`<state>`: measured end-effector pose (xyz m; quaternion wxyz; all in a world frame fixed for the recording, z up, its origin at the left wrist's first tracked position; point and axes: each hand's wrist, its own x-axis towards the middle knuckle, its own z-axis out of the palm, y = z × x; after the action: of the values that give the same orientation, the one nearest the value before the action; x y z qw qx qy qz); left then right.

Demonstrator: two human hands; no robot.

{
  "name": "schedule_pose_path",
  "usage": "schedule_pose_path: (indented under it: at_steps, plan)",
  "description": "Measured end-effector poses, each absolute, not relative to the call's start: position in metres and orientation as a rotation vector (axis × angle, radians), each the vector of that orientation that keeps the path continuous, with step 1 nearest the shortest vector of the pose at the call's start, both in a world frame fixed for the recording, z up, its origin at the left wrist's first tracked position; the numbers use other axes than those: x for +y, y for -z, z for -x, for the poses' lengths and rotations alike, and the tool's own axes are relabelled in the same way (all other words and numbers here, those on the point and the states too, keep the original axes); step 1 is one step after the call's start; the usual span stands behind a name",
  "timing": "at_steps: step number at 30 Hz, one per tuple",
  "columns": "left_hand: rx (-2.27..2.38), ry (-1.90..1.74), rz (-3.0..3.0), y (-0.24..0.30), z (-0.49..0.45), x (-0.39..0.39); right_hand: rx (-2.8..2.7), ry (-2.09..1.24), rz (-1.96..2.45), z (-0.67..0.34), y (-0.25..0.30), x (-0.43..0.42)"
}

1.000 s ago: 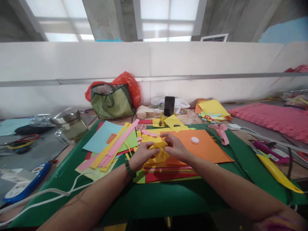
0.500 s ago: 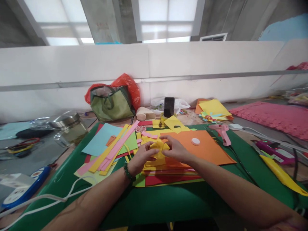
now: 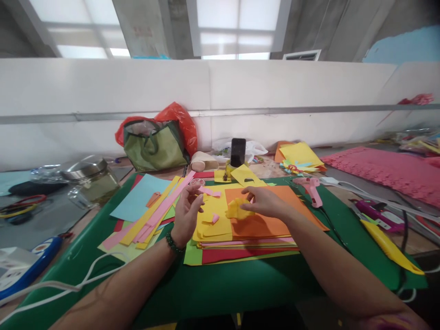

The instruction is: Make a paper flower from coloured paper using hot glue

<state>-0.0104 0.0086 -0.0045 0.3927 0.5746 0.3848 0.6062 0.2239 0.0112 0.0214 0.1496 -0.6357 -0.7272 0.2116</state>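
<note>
My right hand (image 3: 266, 201) pinches a small crumpled yellow paper piece (image 3: 236, 210) just above an orange sheet (image 3: 275, 224) on top of a stack of coloured paper. My left hand (image 3: 187, 208) hovers to the left of it, apart from the yellow piece. Its fingers are loosely curled and hold nothing I can see. Its fingertips are close to a pink paper scrap (image 3: 209, 191) and a bundle of long pink and yellow paper strips (image 3: 154, 215). The stack lies on a green mat (image 3: 233, 284).
A pink glue gun (image 3: 312, 189) lies right of the stack and a dark phone (image 3: 238, 152) stands behind it. At the back left are a green bag (image 3: 154, 145) and a glass jar (image 3: 90, 179). A power strip (image 3: 24, 270) and a white cable (image 3: 79, 284) lie at the near left.
My hands have parted. The left hand let go of the yellow piece and drew back to the left; the right hand keeps the piece and moved slightly right over the orange sheet.
</note>
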Motion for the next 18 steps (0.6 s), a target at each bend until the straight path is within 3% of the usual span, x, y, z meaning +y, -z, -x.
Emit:
schedule_pose_path:
  at_steps: [5,10,18]
  plan:
    - [0.956,-1.575,-1.537,0.009,0.013,0.011,-1.857,-0.449,1.449,-0.229,-0.014,0.020]
    - [0.956,-1.609,-1.796,0.011,0.015,0.009,-1.522,-0.563,1.027,-0.234,-0.015,0.032]
    - [0.876,-1.642,-2.412,0.005,0.026,0.008,-1.684,-0.341,0.967,-0.237,-0.079,-0.051]
